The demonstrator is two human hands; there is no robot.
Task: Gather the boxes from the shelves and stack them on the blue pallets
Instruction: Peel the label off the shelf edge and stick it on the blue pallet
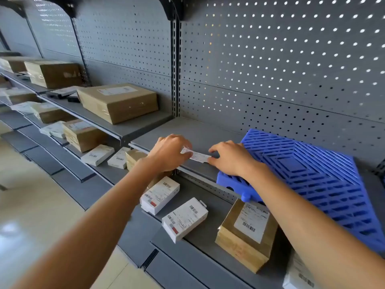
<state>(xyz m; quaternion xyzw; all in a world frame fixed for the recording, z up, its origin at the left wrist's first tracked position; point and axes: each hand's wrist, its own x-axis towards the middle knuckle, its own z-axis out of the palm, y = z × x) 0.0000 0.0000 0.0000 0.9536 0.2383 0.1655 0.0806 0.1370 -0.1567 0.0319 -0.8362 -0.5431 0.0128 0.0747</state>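
While held, two hands point(169, 152) point(231, 158), one label point(195, 156)

Barcode labels on white boxes point(160, 195), print too blurred to read.

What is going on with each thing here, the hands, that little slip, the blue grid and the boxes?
Left hand: pinches one end of the paper slip.
Right hand: pinches the slip's other end.
Paper slip: stretched between both hands, above the shelf edge.
Blue pallet: lying on the shelf, nothing on it.
Large brown box: sealed, flat on the upper shelf.
Two white boxes: closed, flat on the lower shelf.
Labelled brown box: closed, lower shelf.
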